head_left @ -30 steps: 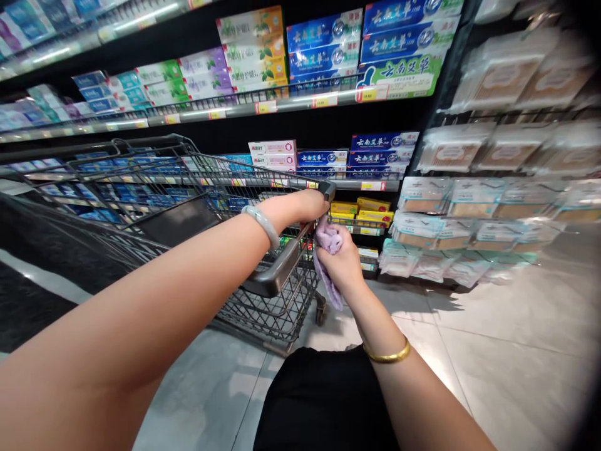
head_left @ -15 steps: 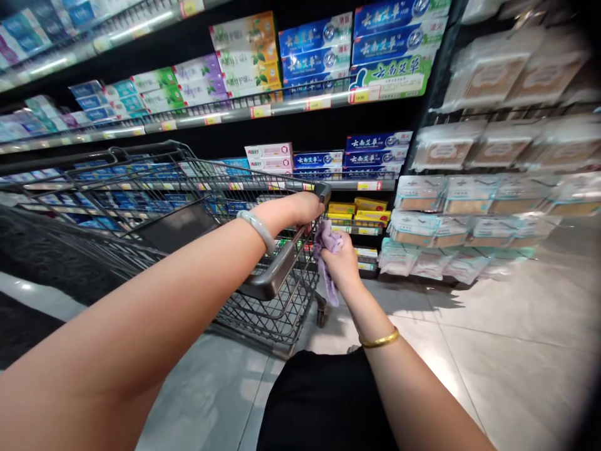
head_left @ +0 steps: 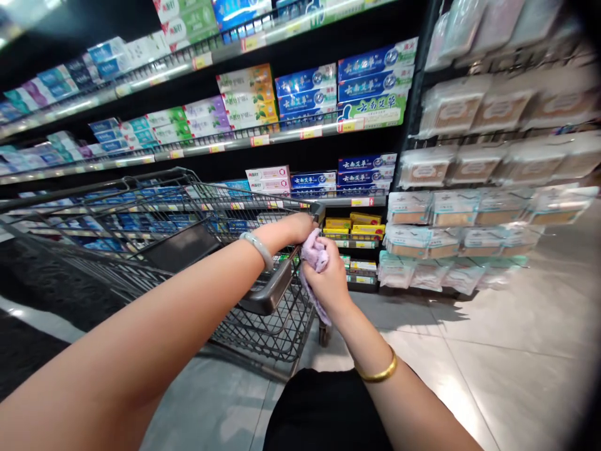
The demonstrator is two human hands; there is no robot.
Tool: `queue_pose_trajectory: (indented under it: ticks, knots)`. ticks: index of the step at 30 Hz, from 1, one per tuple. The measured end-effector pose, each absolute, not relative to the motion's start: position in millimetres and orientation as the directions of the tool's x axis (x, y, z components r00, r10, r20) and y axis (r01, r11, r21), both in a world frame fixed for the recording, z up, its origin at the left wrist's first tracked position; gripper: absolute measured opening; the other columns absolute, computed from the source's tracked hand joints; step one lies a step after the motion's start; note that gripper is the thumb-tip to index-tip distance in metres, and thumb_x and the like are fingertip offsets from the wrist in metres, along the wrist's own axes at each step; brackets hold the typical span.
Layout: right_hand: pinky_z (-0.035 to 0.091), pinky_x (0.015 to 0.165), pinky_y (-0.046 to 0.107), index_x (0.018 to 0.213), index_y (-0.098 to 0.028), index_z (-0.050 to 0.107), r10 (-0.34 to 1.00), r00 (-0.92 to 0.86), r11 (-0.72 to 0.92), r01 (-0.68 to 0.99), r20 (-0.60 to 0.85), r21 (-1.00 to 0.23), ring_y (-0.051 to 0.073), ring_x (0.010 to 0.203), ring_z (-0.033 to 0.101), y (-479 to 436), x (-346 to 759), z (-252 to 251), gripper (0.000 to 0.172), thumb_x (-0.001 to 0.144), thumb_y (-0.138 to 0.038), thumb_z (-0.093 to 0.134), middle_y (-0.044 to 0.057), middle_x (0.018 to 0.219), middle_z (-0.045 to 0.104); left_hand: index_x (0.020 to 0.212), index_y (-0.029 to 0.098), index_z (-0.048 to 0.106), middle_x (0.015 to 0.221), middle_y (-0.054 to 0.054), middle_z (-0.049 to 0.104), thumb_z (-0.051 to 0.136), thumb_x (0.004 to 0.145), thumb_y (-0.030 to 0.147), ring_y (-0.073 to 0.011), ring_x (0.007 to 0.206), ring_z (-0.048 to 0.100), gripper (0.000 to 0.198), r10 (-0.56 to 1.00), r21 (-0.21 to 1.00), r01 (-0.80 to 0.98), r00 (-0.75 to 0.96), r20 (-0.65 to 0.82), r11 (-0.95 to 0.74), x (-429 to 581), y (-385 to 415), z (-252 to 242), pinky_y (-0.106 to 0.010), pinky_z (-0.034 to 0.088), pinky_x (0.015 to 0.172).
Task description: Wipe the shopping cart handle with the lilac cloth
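Observation:
A dark wire shopping cart stands in front of me, its basket stretching to the left. My left hand, with a pale bangle on the wrist, is closed over the far part of the shopping cart handle; most of its fingers are hidden. In my right hand a crumpled light purple cloth is gripped, one end hanging down. The cloth lies against the handle's right side, close beside my left hand. A gold bangle circles the right wrist.
Shelves of boxed toothpaste run behind the cart. Clear packets hang on hooks at the right. Yellow boxes sit low beyond my hands. Grey floor tiles extend at the right.
My right hand has moved left with the cloth, up against the handle near my left hand. The left hand stays on the handle. The view has tilted up slightly, showing more upper shelves.

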State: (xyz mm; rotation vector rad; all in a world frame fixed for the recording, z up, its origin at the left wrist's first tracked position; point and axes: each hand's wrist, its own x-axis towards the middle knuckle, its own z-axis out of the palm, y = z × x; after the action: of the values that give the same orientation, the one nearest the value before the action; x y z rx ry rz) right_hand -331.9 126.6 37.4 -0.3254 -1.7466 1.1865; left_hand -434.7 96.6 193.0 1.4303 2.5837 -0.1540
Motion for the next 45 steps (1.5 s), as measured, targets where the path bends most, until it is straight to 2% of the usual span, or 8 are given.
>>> queue_pose_trajectory:
  ticks: [6,10,15,21,26,36,41,45]
  knots:
    - [0.051,0.093,0.037,0.117,-0.023,0.060,0.729,-0.538,0.404,-0.158,0.422,-0.901,0.024,0.101,0.066,136,-332,38,0.045,0.072,-0.023,0.060,0.006,0.111,0.071,0.120,0.014,0.069,0.104,-0.014,0.077,0.034,0.100,0.060,-0.0209,0.085,0.071,0.061,0.749,-0.064,0.815,-0.558,-0.358,0.577,-422,77,231,-0.029,0.053,0.080]
    - [0.050,0.099,0.034,0.122,-0.026,0.059,0.611,-0.531,0.478,-0.343,0.587,-0.809,0.022,0.110,0.064,134,-332,41,0.051,0.071,-0.022,0.063,0.005,0.122,0.069,0.124,0.020,0.070,0.126,-0.013,0.073,0.027,0.100,0.059,-0.0243,0.104,0.069,0.063,0.788,-0.120,0.841,-0.538,-0.301,0.528,-399,33,235,-0.031,0.048,0.092]
    - [0.050,0.099,0.040,0.124,-0.024,0.058,0.712,-0.578,0.351,-0.196,0.398,-0.915,0.025,0.108,0.065,137,-333,38,0.051,0.073,-0.025,0.064,0.007,0.122,0.069,0.133,0.038,0.066,0.130,-0.002,0.073,0.024,0.098,0.063,-0.0274,0.118,0.066,0.060,0.729,-0.105,0.738,-0.674,-0.117,0.666,-368,-31,205,-0.035,0.047,0.095]
    - [0.049,0.101,0.035,0.121,-0.027,0.058,0.636,-0.519,0.438,-0.366,0.571,-0.821,0.022,0.114,0.064,124,-334,45,0.049,0.073,-0.022,0.064,0.005,0.125,0.068,0.082,0.021,0.075,0.097,-0.012,0.078,0.012,0.099,0.057,-0.0291,0.095,0.071,0.075,0.594,-0.119,0.585,-0.803,0.052,0.802,-353,-41,181,-0.034,0.047,0.073]
    - [0.052,0.091,0.037,0.120,-0.025,0.059,0.810,-0.512,0.227,-0.174,0.285,-0.958,0.023,0.099,0.068,136,-346,39,0.048,0.072,-0.028,0.065,0.005,0.114,0.072,0.088,0.019,0.078,0.094,-0.014,0.078,0.014,0.100,0.047,-0.0296,0.088,0.072,0.070,0.566,-0.141,0.549,-0.810,0.155,0.824,-347,-15,177,-0.035,0.046,0.066]
    - [0.050,0.089,0.038,0.113,-0.024,0.064,0.890,-0.361,0.243,-0.144,0.279,-0.959,0.024,0.092,0.067,174,-342,25,0.047,0.066,-0.027,0.066,0.005,0.104,0.073,0.082,0.016,0.077,0.078,-0.011,0.075,0.024,0.104,0.037,-0.0247,0.076,0.070,0.061,0.575,-0.006,0.728,-0.536,0.617,0.685,-335,36,133,-0.044,0.049,0.089]
    - [0.052,0.091,0.035,0.115,-0.022,0.065,0.884,-0.305,0.226,-0.387,0.355,-0.894,0.021,0.095,0.068,189,-331,30,0.047,0.068,-0.027,0.066,0.006,0.111,0.073,0.095,0.030,0.078,0.095,0.000,0.076,0.047,0.103,0.045,-0.0216,0.099,0.066,0.036,0.582,0.124,0.850,-0.448,0.678,0.511,-340,18,125,-0.058,0.010,0.125]
    - [0.051,0.097,0.037,0.114,-0.023,0.070,0.808,-0.329,0.326,-0.440,0.488,-0.837,0.021,0.103,0.068,199,-326,28,0.049,0.065,-0.021,0.064,0.005,0.117,0.074,0.106,0.030,0.075,0.095,-0.001,0.075,0.052,0.100,0.049,-0.0239,0.098,0.063,0.030,0.672,0.086,0.885,-0.408,0.618,0.458,-348,18,125,-0.050,0.035,0.105]
